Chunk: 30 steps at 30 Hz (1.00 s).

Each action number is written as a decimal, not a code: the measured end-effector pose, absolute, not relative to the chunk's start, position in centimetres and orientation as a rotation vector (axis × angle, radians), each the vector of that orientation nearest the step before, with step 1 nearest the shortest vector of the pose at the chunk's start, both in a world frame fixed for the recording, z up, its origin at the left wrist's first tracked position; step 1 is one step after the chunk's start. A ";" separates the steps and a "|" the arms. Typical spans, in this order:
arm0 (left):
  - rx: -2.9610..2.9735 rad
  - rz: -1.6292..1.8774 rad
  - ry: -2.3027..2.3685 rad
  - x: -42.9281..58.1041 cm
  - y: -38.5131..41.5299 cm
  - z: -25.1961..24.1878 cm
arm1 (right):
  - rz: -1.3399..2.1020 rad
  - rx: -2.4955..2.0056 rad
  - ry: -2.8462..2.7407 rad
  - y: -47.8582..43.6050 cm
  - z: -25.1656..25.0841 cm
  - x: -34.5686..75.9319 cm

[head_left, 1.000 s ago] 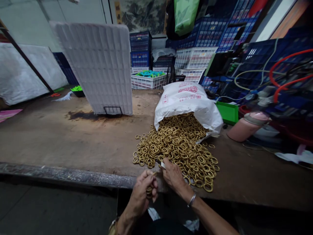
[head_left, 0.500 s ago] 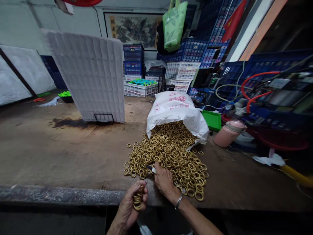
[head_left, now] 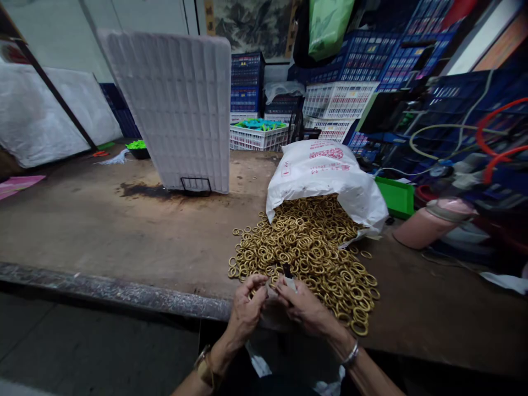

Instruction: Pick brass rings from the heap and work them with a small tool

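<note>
At the table's front edge, my left hand (head_left: 246,308) is closed with its fingers curled. A bit of gold-coloured ring (head_left: 251,295) shows between its fingers; the rest of what it holds is hidden. Close beside it, fingertips nearly meeting, my right hand (head_left: 307,308) grips a small tool (head_left: 290,282) with a whitish body and a dark end pointing away from me. Its exact kind is unclear. Just beyond both hands spreads a heap of gold-coloured rings (head_left: 305,239), spilling from the mouth of a white woven sack (head_left: 319,168) lying on its side.
A pale ribbed panel (head_left: 185,110) stands upright on the brown table (head_left: 165,247) in a black wire holder. A green tray (head_left: 396,197) and a pink bottle (head_left: 431,225) sit to the right. Blue and white crates (head_left: 338,102) are stacked behind.
My view has turned left and down. My left hand has turned over and come up beside my right hand; the rings seen in its palm are now mostly hidden. My right hand has drawn back from the heap.
</note>
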State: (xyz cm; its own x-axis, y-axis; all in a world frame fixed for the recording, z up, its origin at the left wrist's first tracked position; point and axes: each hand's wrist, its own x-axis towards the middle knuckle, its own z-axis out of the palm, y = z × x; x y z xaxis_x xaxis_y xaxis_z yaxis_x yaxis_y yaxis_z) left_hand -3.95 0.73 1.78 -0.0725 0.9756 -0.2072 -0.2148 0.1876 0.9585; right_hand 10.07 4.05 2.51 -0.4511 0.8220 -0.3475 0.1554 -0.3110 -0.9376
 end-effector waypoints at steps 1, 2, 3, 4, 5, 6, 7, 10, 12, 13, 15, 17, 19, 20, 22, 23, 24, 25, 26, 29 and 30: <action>0.917 1.212 1.212 -3.9 0.7 1.7 | 1.910 -1.227 -1.367 3.8 2.7 10.0; 0.950 1.211 1.209 -3.9 0.7 1.7 | 1.984 -1.203 -1.303 3.6 2.9 9.9; 0.967 1.213 1.206 -3.8 0.6 1.6 | 2.038 -1.183 -1.257 3.4 3.0 9.9; 0.975 1.221 1.207 -3.8 0.5 1.5 | 2.069 -1.173 -1.228 3.3 3.0 9.8; 0.982 1.233 1.213 -3.8 0.4 1.4 | 2.080 -1.175 -1.217 3.3 2.9 9.7; 0.999 1.249 1.223 -3.8 0.4 1.4 | 2.066 -1.189 -1.221 3.3 2.8 9.6; 1.029 1.265 1.235 -3.8 0.3 1.4 | 2.038 -1.211 -1.240 3.3 2.6 9.6; 1.167 1.308 1.268 -3.8 0.1 1.4 | 1.881 -1.311 -1.343 3.5 1.8 9.3; 1.211 1.316 1.286 -3.8 0.1 1.5 | 1.733 -1.342 -1.435 3.8 1.3 9.3; 1.199 1.313 1.289 -3.7 0.1 1.5 | 1.658 -1.339 -1.480 3.9 1.1 9.2; 1.105 1.262 1.261 -3.6 0.1 1.4 | 1.542 -1.312 -1.560 4.0 1.1 9.2; 0.951 1.157 1.183 -3.5 0.0 1.2 | 1.489 -1.298 -1.609 4.0 1.2 9.3; 0.810 1.067 1.083 -3.4 -0.2 0.9 | 1.479 -1.299 -1.637 3.9 1.5 9.3; 0.760 1.050 1.037 -3.3 -0.3 0.9 | 1.482 -1.299 -1.645 3.8 1.7 9.3; 0.698 1.060 0.961 -3.3 -0.5 0.8 | 1.498 -1.299 -1.659 3.8 1.9 9.3; 0.680 1.070 0.933 -3.3 -0.6 0.9 | 1.503 -1.299 -1.667 3.8 2.0 9.3; 0.668 1.077 0.913 -3.3 -0.7 0.9 | 1.497 -1.302 -1.676 3.8 2.0 9.3; 0.660 1.081 0.904 -3.4 -0.8 1.1 | 1.472 -1.313 -1.692 3.8 2.0 9.4; 0.655 1.084 0.906 -3.4 -0.8 1.2 | 1.413 -1.336 -1.717 3.8 2.0 9.5; 0.664 1.101 0.962 -3.4 -0.9 1.7 | 1.103 -1.411 -1.900 3.4 1.6 9.8; 0.677 1.106 0.984 -3.4 -0.8 1.8 | 1.005 -1.415 -1.991 3.2 1.4 9.9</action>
State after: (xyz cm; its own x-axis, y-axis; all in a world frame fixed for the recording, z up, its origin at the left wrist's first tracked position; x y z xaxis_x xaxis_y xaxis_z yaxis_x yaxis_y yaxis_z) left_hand -3.43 -0.83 1.78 0.1258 0.9441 -0.3048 -0.4122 0.3292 0.8496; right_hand 9.92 3.24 1.37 -0.3386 0.9407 -0.0212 0.5757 0.1894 -0.7954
